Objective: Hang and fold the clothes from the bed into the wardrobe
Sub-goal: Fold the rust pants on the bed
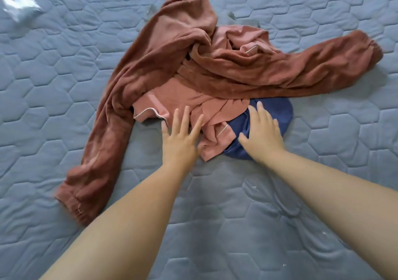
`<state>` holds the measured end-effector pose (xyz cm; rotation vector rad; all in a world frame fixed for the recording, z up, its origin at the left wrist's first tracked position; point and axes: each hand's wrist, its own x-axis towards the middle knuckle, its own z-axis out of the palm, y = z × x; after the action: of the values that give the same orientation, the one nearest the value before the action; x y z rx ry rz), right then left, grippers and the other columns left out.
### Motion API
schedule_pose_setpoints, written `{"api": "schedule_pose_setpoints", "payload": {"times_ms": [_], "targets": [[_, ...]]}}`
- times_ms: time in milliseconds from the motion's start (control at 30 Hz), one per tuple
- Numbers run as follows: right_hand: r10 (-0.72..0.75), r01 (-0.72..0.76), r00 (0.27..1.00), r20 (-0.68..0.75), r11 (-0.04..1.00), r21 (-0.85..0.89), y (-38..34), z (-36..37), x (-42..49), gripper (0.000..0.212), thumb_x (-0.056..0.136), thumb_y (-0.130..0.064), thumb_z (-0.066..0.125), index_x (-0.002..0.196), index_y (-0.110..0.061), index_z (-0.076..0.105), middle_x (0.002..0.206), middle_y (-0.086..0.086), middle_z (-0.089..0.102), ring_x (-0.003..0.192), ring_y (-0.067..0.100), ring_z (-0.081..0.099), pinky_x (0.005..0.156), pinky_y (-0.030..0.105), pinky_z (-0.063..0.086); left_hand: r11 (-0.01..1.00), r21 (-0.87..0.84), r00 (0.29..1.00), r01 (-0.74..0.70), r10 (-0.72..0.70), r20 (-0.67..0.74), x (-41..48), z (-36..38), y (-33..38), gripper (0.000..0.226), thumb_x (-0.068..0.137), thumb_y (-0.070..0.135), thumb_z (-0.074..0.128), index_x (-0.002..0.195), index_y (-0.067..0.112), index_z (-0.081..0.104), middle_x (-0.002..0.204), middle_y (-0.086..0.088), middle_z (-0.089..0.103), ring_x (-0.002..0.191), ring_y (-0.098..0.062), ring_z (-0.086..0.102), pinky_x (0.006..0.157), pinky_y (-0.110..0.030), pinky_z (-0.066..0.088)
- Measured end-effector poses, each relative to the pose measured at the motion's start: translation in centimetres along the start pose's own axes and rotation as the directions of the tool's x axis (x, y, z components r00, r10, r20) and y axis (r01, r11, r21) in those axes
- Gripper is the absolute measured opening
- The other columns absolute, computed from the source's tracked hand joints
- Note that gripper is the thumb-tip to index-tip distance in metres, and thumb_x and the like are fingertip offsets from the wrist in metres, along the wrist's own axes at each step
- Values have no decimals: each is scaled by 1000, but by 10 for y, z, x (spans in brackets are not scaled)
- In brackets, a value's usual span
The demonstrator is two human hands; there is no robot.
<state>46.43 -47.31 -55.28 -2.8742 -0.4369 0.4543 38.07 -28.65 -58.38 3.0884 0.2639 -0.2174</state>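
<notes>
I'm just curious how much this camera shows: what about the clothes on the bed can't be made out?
Head view:
1. The navy garment: mostly under the pink garment, brown trousers and right hand; its kind is hidden.
2. The shiny object, top left: blurred, unidentifiable.
3. The wardrobe: outside the frame.
4. The left hand: touching cloth or hovering, unclear.

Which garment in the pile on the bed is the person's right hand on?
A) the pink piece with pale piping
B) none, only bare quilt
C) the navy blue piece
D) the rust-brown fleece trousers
C: the right hand, fingers spread, lies on the navy blue piece at the pile's near right edge.
</notes>
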Motion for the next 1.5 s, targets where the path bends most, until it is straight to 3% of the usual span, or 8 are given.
{"api": "schedule_pose_setpoints", "payload": {"times_ms": [267,467,733,867,1000,1200,1300,1500], "targets": [[12,-1,989,-149,997,71,-36,2,101,94,87,-34,65,152,-24,-2,159,14,-3,146,30,7,117,48,14,994,-98,992,39,-26,126,42,47,3,91,83,72,38,150,37,-11,158,-6,-21,146,-29,-15,113,-60,-1],[-79,84,932,-355,997,-3,-27,26,127,35,86,-17,62,119,-11,54,153,16,25,140,31,23,115,50,17,990,-101,987,94,-80,138,50,80,2,78,91,65,29,149,35,-14,158,-6,-21,145,-28,-18,113,-57,0],[-233,260,899,-370,965,24,-15,9,71,25,62,-7,75,82,0,61,136,21,47,128,38,42,112,55,23,955,-261,958,140,-64,280,32,37,8,80,90,51,47,153,29,3,161,-10,-5,147,-29,-4,115,-52,8],[-400,408,865,-302,912,-41,6,-11,41,22,52,12,65,71,2,57,114,22,61,102,43,58,98,50,42,910,-414,995,7,-48,-89,12,-6,1,60,80,22,58,137,8,46,139,-21,44,124,-38,45,101,-49,41],[-348,345,903,-252,937,-55,23,-45,10,33,44,15,64,63,-6,46,67,15,53,58,38,55,47,37,43,963,-266,939,-35,-60,-340,7,-40,2,83,55,3,74,132,12,46,127,-17,48,115,-31,41,93,-49,47],[-613,585,750,-249,790,-182,56,-70,-54,54,34,7,67,72,-16,36,55,8,48,43,31,47,38,31,33,993,12,990,-120,121,-73,32,-88,46,90,82,23,64,152,33,9,161,-8,-3,147,-30,-5,115,-55,4],[-630,583,728,-270,776,-239,88,-80,-82,39,47,-4,53,80,-17,35,58,8,50,47,31,50,41,32,37,952,106,952,-286,270,144,34,-94,79,52,89,17,52,139,22,39,153,-9,27,145,-30,15,113,-54,13],[34,-61,998,-61,864,-500,173,-104,-118,49,52,-24,86,89,-10,57,83,12,60,74,32,63,60,39,48,807,-589,799,-38,378,467,-12,-91,185,25,87,19,65,110,8,65,111,-12,67,100,-26,61,78,-26,41]]}}
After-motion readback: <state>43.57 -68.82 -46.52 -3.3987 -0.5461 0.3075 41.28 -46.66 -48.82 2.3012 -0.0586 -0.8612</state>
